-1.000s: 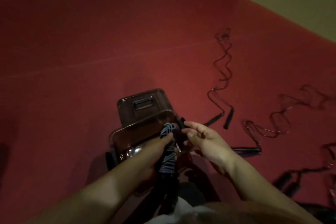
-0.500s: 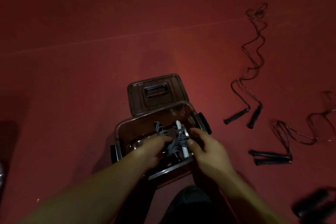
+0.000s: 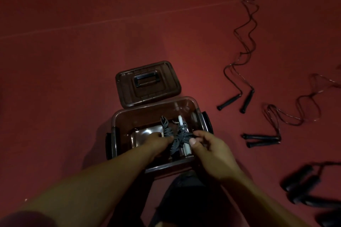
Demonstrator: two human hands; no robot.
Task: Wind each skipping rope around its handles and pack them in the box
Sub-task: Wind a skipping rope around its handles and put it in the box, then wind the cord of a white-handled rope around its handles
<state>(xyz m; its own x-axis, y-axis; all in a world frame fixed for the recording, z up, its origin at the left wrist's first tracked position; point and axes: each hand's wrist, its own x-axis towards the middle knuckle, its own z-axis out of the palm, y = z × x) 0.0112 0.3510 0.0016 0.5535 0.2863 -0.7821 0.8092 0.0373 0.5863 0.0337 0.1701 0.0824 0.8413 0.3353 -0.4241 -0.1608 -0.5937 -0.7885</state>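
1. While the wound rope bundle sits low inside the open box, both hands reach in at it: the left hand curls its fingers round the bundle's left side, and the right hand pinches the dark cord on its right between thumb and fingertips
2. Judged from its look, the bundle is light and soft; the cord is limp and its loops can slip loose, while the white handle poking out of the coils is the stiff part
3. The firmest hold is across the handles under the wraps, so the turns stay trapped
4. The box lid lies open just behind the box on the red floor
5. Three more ropes lie unwound to the right: a far rope, a middle rope with its handles side by side, and a near rope, blurred at the frame edge
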